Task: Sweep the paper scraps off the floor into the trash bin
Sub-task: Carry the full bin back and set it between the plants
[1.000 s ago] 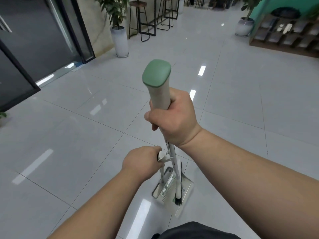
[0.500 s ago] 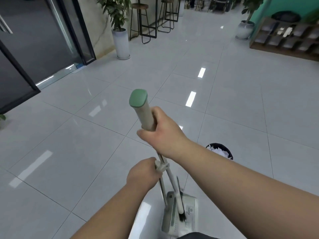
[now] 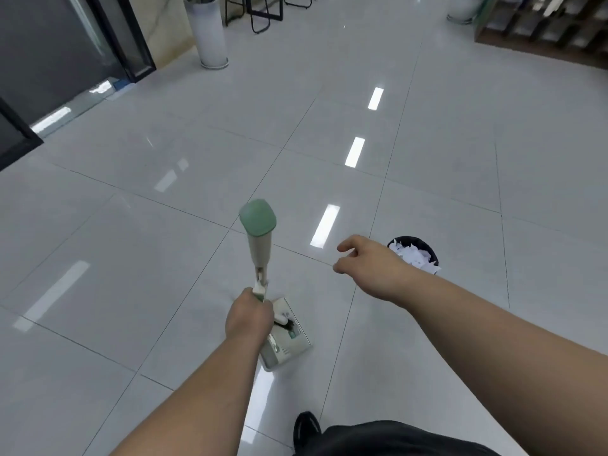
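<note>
- Left grip (image 3: 250, 319): clenched round the lower shaft of the broom (image 3: 258, 248), just below a pale clip. The forearm reaches in from the bottom edge.
- Broom: stands nearly upright. Its green-capped handle top points toward the camera, and its dark bristles lie in the dustpan (image 3: 291, 348).
- Dustpan: pale, set on the floor (image 3: 131, 258) directly under the left grip. Whether that grip also holds the dustpan's own handle cannot be told.
- Right grip (image 3: 365, 263): released, fingers loosely bent and holding nothing. It hangs in the air well apart from the broom handle, between the handle and the trash bin (image 3: 435, 255).
- Trash bin: black and round, standing on the floor to the right of the dustpan, its near edge partly hidden by the right wrist.
- Paper scraps (image 3: 415, 257): white, heaped inside the trash bin up to the rim.
- Floor: glossy grey tiles with bright strip reflections.
- Surroundings: a white planter (image 3: 210, 31) and black stool legs (image 3: 263, 13) at the top, a wooden shelf (image 3: 543, 24) at upper right, and a black shoe (image 3: 306, 429) at the bottom.
</note>
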{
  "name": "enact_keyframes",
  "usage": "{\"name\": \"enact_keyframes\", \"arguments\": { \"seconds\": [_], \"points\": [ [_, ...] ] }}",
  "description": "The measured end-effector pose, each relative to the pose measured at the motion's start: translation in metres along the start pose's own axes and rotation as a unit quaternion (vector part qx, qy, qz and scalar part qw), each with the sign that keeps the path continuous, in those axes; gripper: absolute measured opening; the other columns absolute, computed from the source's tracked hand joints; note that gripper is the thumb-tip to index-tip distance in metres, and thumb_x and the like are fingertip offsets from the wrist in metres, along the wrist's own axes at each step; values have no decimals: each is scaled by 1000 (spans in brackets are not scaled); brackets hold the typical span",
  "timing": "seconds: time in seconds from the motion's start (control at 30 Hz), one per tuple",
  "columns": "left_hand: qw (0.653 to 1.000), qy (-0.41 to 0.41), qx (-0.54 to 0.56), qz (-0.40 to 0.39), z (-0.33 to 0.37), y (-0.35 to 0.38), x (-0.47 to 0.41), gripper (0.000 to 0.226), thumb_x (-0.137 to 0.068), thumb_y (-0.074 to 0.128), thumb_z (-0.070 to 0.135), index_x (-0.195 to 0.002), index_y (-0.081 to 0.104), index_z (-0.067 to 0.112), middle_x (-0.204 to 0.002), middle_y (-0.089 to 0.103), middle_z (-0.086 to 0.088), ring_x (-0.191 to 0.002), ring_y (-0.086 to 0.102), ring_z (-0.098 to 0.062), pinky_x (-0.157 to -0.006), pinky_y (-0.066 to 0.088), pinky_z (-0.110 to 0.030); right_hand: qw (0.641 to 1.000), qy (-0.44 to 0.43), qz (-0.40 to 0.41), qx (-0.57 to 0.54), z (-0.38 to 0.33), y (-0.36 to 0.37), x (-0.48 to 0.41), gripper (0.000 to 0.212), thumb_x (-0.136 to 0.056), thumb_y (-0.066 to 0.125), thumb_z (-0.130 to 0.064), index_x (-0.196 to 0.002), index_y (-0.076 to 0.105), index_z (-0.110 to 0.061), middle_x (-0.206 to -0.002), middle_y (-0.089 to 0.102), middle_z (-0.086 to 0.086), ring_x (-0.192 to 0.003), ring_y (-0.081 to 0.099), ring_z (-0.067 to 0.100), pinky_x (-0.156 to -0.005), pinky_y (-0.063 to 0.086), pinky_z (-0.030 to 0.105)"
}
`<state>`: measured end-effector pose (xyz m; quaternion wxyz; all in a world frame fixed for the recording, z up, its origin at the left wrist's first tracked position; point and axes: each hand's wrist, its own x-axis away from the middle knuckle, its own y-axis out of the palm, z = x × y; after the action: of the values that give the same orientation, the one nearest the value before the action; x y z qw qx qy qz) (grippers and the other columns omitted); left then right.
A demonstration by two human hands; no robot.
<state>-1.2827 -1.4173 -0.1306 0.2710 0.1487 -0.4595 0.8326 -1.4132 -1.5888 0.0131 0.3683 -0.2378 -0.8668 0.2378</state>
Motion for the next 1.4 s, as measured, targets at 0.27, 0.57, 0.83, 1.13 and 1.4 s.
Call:
{"name": "enact_keyframes", "arguments": {
  "seconds": [0.27, 0.57, 0.83, 1.13, 1.4],
  "points": [
    [998, -54, 7, 29, -35, -26, -29, 22, -101, 48, 30, -113, 47, 11, -89, 60, -6, -71, 58, -25, -59, 47, -36, 999, 33, -2, 11, 24, 14, -7, 34, -90, 62, -35, -123, 58, -30, -107, 68, 3, -102, 67, 21, -89, 55, 41],
    [990, -36, -123, 56, -26, -2, 33, 93, -95, 55, 41, -160, 4, -2, -169, 2, -22, -157, 1, -34, -124, 11, -50, 999, 34, -31, -2, 26, 38, -26, 31, -91, 63, -34, -121, 60, -29, -103, 67, 3, -96, 66, 21, -77, 52, 34],
    [989, 82, -77, -94, 6, 25, 49, 50, -89, 55, 36, -131, 53, 9, -138, 47, -9, -138, 35, -30, -113, 35, -43, 996, 61, -49, -37, 52, 36, -39, 31, -85, 63, -33, -116, 60, -27, -113, 65, 2, -102, 66, 23, -90, 55, 44],
    [974, 55, -68, -207, 79, 68, 37, 62, -97, 53, 37, -155, 41, 17, -151, 50, -5, -132, 51, -24, -94, 38, -27, 985, 134, 13, -109, 142, -45, -56, 12, -92, 61, -23, -101, 64, -16, -106, 69, 9, -90, 65, 26, -74, 50, 35],
    [952, 31, -130, -274, 177, 164, 17, 61, -97, 52, 37, -154, 42, 19, -150, 52, -3, -130, 52, -23, -93, 40, -30, 960, 220, 38, -168, 273, -136, -102, 14, -94, 58, -18, -104, 63, -10, -96, 66, 10, -79, 59, 22, -69, 47, 34]
  ]
}}
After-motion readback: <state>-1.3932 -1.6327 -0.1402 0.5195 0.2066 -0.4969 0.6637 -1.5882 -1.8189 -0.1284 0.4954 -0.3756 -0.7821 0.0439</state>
